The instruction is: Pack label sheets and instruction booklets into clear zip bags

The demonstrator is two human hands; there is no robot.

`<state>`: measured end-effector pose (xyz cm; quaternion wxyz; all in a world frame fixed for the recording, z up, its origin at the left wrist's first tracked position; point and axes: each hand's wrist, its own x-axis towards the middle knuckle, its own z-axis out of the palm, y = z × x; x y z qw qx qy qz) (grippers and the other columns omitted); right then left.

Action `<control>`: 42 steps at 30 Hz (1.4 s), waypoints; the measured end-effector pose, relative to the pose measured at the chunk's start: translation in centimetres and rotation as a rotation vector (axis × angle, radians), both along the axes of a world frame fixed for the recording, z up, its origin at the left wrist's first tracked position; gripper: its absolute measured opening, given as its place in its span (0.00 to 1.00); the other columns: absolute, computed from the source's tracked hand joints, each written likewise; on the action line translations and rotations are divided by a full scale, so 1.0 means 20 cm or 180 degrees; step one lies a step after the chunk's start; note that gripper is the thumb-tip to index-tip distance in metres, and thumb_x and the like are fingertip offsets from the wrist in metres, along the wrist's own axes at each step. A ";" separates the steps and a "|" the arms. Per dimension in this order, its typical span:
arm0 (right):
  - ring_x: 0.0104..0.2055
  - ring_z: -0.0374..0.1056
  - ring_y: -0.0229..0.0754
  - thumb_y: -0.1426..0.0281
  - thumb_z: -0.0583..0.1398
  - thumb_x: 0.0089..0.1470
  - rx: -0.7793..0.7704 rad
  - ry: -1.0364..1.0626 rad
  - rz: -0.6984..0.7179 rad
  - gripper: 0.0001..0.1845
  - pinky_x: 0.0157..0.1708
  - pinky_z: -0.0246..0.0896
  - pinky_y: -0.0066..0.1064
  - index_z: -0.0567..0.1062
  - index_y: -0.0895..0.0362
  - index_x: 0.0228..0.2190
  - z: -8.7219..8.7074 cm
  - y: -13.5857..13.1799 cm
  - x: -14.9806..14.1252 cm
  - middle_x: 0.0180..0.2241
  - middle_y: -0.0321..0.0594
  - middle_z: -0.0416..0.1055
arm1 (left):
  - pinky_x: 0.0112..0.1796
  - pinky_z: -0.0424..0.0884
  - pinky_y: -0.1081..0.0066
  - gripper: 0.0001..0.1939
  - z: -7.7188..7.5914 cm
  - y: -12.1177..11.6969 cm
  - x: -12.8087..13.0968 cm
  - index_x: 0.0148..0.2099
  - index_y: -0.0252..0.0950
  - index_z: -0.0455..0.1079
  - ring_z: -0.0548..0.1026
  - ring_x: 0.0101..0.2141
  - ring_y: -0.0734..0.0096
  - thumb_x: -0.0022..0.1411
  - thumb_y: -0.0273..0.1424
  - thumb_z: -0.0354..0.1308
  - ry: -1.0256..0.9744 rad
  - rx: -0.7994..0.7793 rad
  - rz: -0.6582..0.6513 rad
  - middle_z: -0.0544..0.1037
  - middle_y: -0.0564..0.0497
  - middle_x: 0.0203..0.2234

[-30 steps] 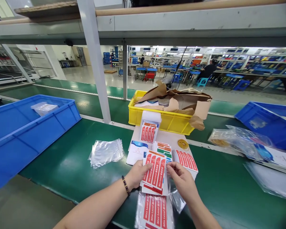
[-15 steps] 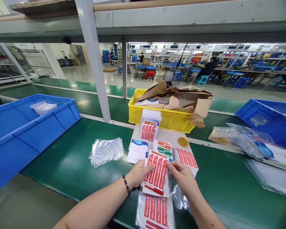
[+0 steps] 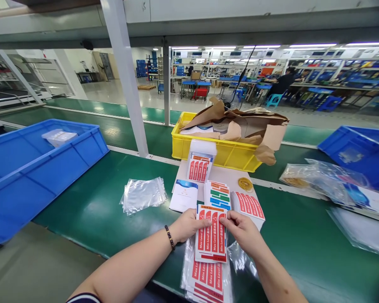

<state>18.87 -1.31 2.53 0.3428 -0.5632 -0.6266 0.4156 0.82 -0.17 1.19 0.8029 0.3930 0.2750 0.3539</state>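
Note:
Between my two hands is a small set of label sheets (image 3: 211, 242), the top one printed with red "Max Level / Min Level" strips. My left hand (image 3: 189, 225) grips its left edge, thumb across the front. At the upper right edge my right hand (image 3: 238, 225) pinches it between thumb and fingers. Right below lie bagged label sheets (image 3: 205, 280) in clear plastic. Just beyond are a stack of coloured label sheets (image 3: 219, 194), a white booklet (image 3: 183, 195) with a blue top, and a stack of red label sheets (image 3: 249, 206).
Clear plastic bags (image 3: 144, 194) lie left on the green table. A yellow bin (image 3: 192, 145) holds brown paper; yellow rubber bands (image 3: 245, 184) sit before it. Blue bins stand left (image 3: 66, 158) and right (image 3: 363, 147). A post (image 3: 129, 84) rises behind; a person (image 3: 282, 82) sits far off.
The held label sheets have turned more upright and their edges line up more closely. Both hands stay on them. The whole view has shifted slightly.

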 end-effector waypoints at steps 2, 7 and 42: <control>0.19 0.51 0.33 0.60 0.56 0.48 0.0002 -0.0042 0.0074 0.18 0.20 0.48 0.25 0.58 0.56 0.16 -0.01 0.00 0.01 0.16 0.28 0.53 | 0.35 0.66 0.69 0.22 0.00 0.00 0.00 0.38 0.29 0.70 0.72 0.30 0.68 0.41 0.37 0.63 -0.0011 0.0009 -0.0005 0.75 0.44 0.32; 0.23 0.56 0.33 0.63 0.60 0.45 0.0113 0.0274 -0.0207 0.12 0.23 0.54 0.25 0.63 0.56 0.22 -0.01 0.01 0.00 0.20 0.30 0.58 | 0.36 0.66 0.68 0.22 0.01 -0.01 -0.01 0.40 0.29 0.69 0.72 0.31 0.67 0.43 0.37 0.63 -0.0015 0.0129 0.0061 0.75 0.43 0.33; 0.19 0.65 0.36 0.64 0.65 0.39 -0.0278 0.1481 -0.0964 0.15 0.16 0.61 0.25 0.69 0.60 0.28 0.01 0.06 0.13 0.19 0.36 0.71 | 0.33 0.61 0.75 0.03 0.06 0.03 -0.07 0.27 0.33 0.68 0.64 0.28 0.77 0.51 0.27 0.55 0.1640 0.2453 -0.0007 0.64 0.54 0.25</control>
